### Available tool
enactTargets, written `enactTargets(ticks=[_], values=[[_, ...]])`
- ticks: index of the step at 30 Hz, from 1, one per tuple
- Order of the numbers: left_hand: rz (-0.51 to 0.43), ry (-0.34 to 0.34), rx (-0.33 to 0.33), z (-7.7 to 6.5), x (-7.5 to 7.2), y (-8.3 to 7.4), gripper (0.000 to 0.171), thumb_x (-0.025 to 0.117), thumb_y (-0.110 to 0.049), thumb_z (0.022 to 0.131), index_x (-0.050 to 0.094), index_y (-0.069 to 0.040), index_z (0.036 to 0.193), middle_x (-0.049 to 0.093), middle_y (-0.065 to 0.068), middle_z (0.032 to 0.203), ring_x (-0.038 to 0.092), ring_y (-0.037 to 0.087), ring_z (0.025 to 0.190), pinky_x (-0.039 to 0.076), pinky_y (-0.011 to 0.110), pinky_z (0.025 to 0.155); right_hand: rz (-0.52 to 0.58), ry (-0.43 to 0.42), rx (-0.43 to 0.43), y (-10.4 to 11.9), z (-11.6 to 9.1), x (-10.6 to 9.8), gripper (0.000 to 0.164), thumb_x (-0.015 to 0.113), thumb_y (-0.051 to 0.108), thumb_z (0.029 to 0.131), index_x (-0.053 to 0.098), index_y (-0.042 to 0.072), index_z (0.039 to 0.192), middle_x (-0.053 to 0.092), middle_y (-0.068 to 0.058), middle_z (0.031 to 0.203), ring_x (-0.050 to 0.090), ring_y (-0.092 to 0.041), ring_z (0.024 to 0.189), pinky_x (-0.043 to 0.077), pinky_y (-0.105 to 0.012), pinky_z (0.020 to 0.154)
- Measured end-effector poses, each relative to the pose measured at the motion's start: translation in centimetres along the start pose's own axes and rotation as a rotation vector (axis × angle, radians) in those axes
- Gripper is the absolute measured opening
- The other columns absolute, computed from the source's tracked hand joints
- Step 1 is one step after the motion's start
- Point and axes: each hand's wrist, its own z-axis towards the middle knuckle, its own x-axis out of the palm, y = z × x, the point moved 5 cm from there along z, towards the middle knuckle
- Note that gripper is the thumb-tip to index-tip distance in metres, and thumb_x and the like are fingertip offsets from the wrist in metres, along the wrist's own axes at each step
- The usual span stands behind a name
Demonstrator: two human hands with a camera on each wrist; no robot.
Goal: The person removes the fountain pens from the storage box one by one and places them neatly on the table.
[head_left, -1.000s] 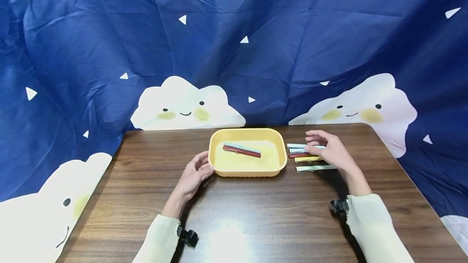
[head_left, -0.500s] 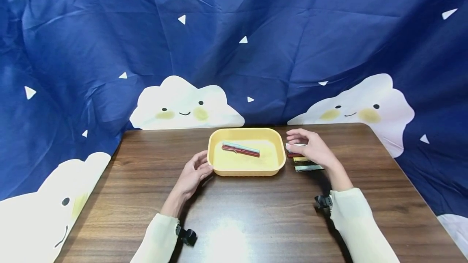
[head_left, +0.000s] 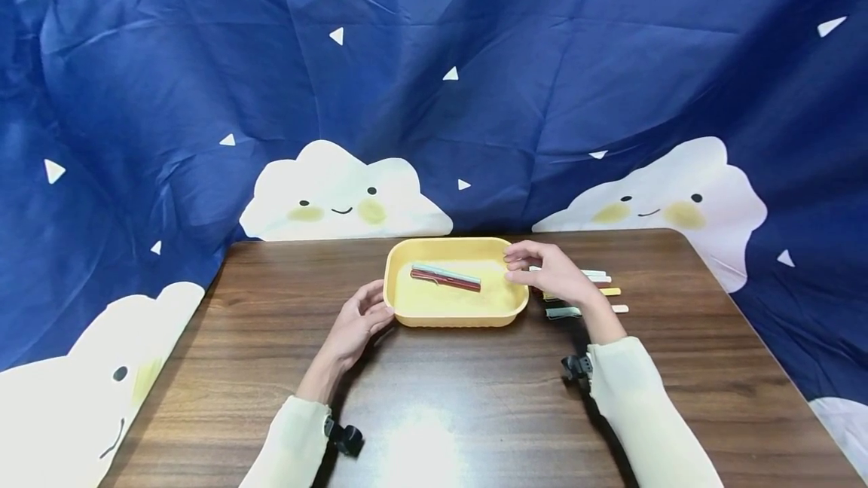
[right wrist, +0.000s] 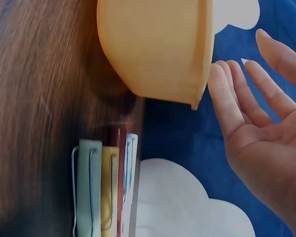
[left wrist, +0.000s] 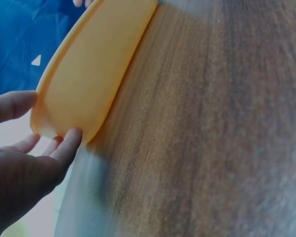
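A yellow tray [head_left: 461, 321] sits toward the table's far edge, a light blue pen [head_left: 447, 272] and a dark red pen [head_left: 457, 283] lying in it. My left hand [head_left: 356, 326] touches its left end, fingertips [left wrist: 71, 136] against the outer wall in the left wrist view. My right hand [head_left: 552, 271] hovers at the tray's right rim, fingertips overlapping the inside in the head view. The right wrist view shows these fingers [right wrist: 219, 84] loosely extended with nothing held. Beneath that hand lie several clip pens, including a yellow pen [right wrist: 108, 182] and a pale green pen [right wrist: 90, 182].
The brown wooden table [head_left: 434, 375] ends just behind the tray. A blue curtain [head_left: 407, 96] with printed clouds hangs behind it. Black wrist cameras sit at both sleeves.
My right hand has moved left from above the pens to the tray's right rim, uncovering the pens' right ends. The left hand and the tray have stayed in place.
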Motion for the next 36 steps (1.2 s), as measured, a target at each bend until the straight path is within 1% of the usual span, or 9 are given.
enactTargets(ticks=[7, 10, 12, 15, 18, 22, 26, 32, 36], values=[[0.0, 0.002, 0.006, -0.2, 0.1, -0.2, 0.066, 0.057, 0.013, 0.093, 0.03, 0.006, 0.153, 0.036, 0.031, 0.147, 0.045, 0.039, 0.13, 0.048, 0.039, 0.107, 0.063, 0.061, 0.007, -0.2, 1.6, 1.7, 0.049, 0.075, 0.0, 0.088, 0.055, -0.015, 0.13, 0.058, -0.035, 0.126, 0.058, -0.05, 0.117, 0.056, -0.021, 0.087], [0.003, 0.0, 0.009, -0.1, 0.1, -0.3, 0.066, 0.057, 0.013, 0.093, 0.03, 0.006, 0.153, 0.037, 0.031, 0.147, 0.045, 0.039, 0.13, 0.049, 0.037, 0.105, 0.071, 0.091, 0.011, -0.1, 2.3, 2.4, 0.05, 0.075, -0.001, 0.088, 0.054, -0.016, 0.131, 0.057, -0.036, 0.128, 0.056, -0.052, 0.118, 0.056, -0.022, 0.087], [0.002, 0.008, 0.009, -0.1, 0.2, -0.3, 0.067, 0.057, 0.013, 0.093, 0.029, 0.006, 0.153, 0.036, 0.032, 0.148, 0.044, 0.039, 0.13, 0.05, 0.034, 0.103, 0.072, 0.107, 0.021, 0.0, 2.7, 2.7, 0.05, 0.075, -0.001, 0.088, 0.055, -0.015, 0.132, 0.057, -0.036, 0.129, 0.056, -0.051, 0.119, 0.056, -0.023, 0.087], [0.0, 0.016, 0.007, 0.0, 0.3, -0.3, 0.067, 0.056, 0.013, 0.093, 0.028, 0.006, 0.154, 0.035, 0.031, 0.148, 0.044, 0.039, 0.131, 0.052, 0.031, 0.101, 0.038, 0.121, 0.025, 0.0, 3.1, 3.1, 0.049, 0.075, 0.0, 0.089, 0.055, -0.014, 0.132, 0.057, -0.034, 0.13, 0.058, -0.047, 0.119, 0.055, -0.023, 0.089], [-0.003, 0.011, 0.005, 0.0, 0.2, -0.2, 0.067, 0.056, 0.014, 0.093, 0.028, 0.006, 0.154, 0.035, 0.032, 0.148, 0.043, 0.04, 0.131, 0.052, 0.03, 0.099, -0.011, 0.121, 0.014, 0.0, 3.5, 3.5, 0.048, 0.076, 0.002, 0.088, 0.057, -0.013, 0.13, 0.059, -0.033, 0.128, 0.059, -0.042, 0.117, 0.052, -0.024, 0.091], [0.0, 0.0, 0.002, -0.1, 0.2, -0.3, 0.068, 0.057, 0.014, 0.093, 0.028, 0.006, 0.154, 0.035, 0.031, 0.148, 0.043, 0.04, 0.132, 0.053, 0.029, 0.098, -0.028, 0.119, 0.005, -0.1, 4.0, 4.1, 0.046, 0.075, 0.0, 0.088, 0.058, -0.014, 0.128, 0.06, -0.032, 0.126, 0.059, -0.042, 0.116, 0.05, -0.026, 0.093], [0.008, -0.003, -0.004, -0.2, 0.2, -0.4, 0.068, 0.057, 0.013, 0.093, 0.028, 0.005, 0.154, 0.036, 0.031, 0.148, 0.043, 0.04, 0.132, 0.053, 0.029, 0.098, -0.021, 0.117, 0.002, -0.3, 4.4, 4.8, 0.046, 0.076, -0.001, 0.087, 0.059, -0.014, 0.127, 0.06, -0.032, 0.126, 0.059, -0.044, 0.115, 0.051, -0.032, 0.095], [0.006, -0.011, 0.001, -0.2, 0.1, -0.4, 0.069, 0.058, 0.014, 0.092, 0.029, 0.005, 0.154, 0.037, 0.031, 0.147, 0.043, 0.04, 0.131, 0.053, 0.03, 0.099, -0.078, 0.116, -0.022, -0.7, 5.1, 6.0, 0.045, 0.077, 0.001, 0.086, 0.059, -0.014, 0.125, 0.061, -0.031, 0.125, 0.061, -0.042, 0.112, 0.051, -0.043, 0.1], [0.002, -0.013, 0.006, -0.2, 0.1, -0.3, 0.069, 0.058, 0.015, 0.091, 0.03, 0.005, 0.154, 0.038, 0.031, 0.146, 0.044, 0.04, 0.13, 0.053, 0.031, 0.1, -0.08, 0.109, 0.016, -1.2, 5.4, 6.7, 0.046, 0.076, 0.0, 0.085, 0.059, -0.015, 0.125, 0.062, -0.031, 0.124, 0.061, -0.041, 0.11, 0.05, -0.046, 0.101]])
